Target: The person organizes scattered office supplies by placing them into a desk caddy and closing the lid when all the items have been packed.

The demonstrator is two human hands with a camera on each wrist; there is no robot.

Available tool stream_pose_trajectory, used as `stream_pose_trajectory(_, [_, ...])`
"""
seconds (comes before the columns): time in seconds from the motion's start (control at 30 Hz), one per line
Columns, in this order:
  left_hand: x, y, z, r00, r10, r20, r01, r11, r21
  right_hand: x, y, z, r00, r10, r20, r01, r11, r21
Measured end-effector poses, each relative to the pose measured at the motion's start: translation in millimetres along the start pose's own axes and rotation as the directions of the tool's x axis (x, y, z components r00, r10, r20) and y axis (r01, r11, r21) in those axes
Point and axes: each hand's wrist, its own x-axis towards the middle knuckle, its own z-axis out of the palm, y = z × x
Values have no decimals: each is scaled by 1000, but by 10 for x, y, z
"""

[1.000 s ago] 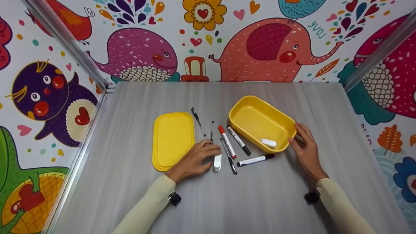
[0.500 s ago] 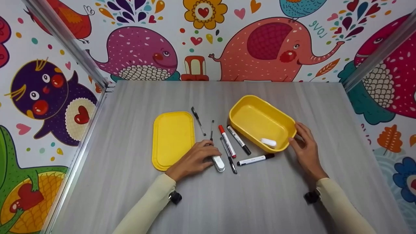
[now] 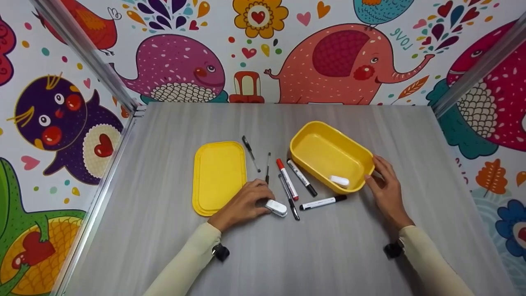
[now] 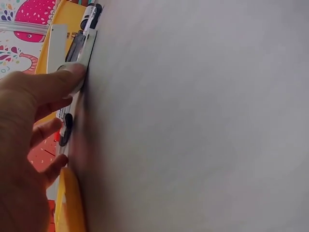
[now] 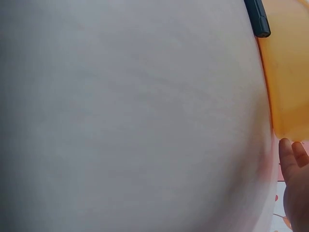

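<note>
My left hand (image 3: 244, 201) pinches one end of a small white stapler (image 3: 277, 208) between thumb and fingers, low over the table. In the left wrist view the stapler (image 4: 57, 46) has its two arms spread apart at the far end. My right hand (image 3: 386, 195) touches the right end of a yellow box (image 3: 320, 146) with thumb and fingertips, its fingers fairly straight. Inside the box, in the near right corner, lies a small white object (image 3: 339, 181) of unclear kind. To the left, partly behind my left hand, is the flat yellow lid (image 3: 220, 172).
Between lid and box lie a red-capped marker (image 3: 287, 179), a black-capped marker (image 3: 302, 176) and black pens (image 3: 250, 153), (image 3: 268, 167), (image 3: 289, 197). Another black marker (image 3: 323, 202) lies before the box. A patterned wall (image 3: 254, 53) closes the back.
The stapler has turned in my left hand, its free end swinging from toward me round to the right. My left fingers have drawn back slightly. The right hand and box have stayed put.
</note>
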Motion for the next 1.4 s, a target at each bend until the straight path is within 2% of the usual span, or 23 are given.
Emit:
stream_pose_trajectory(0.23, [16, 38, -27, 997, -45, -68, 39, 995, -87, -4, 10, 9, 1000, -18, -15, 18, 1000, -16])
stream_pose_trajectory(0.4, [39, 60, -13, 991, -65, -115, 50, 990, -129, 2, 177, 17, 1000, -25, -14, 25, 999, -34])
stream_pose_trajectory(0.53, [57, 76, 14, 989, -92, -118, 75, 987, -143, 11, 287, 12, 1000, -20, -17, 19, 999, -43])
stream_pose_trajectory(0.7, [98, 87, 47, 987, -103, -119, 83, 983, -163, 4, 111, 12, 1000, -24, -14, 23, 999, -32])
stream_pose_trajectory(0.8, [127, 98, 59, 985, -105, -139, 78, 980, -185, 1, 16, 11, 1000, -14, -9, 14, 1000, -24])
stream_pose_trajectory(1.03, [221, 140, 83, 973, -90, -211, 40, 973, -228, 1, -5, 7, 1000, -11, -11, 11, 999, -32])
stream_pose_trajectory(1.27, [292, 140, 140, 962, -69, -263, -9, 958, -285, 16, 253, -8, 1000, -7, -9, 7, 999, -43])
stream_pose_trajectory(1.4, [316, 149, 177, 960, -78, -270, -16, 943, -333, 19, 363, -32, 1000, 0, 0, -1, 999, -54])
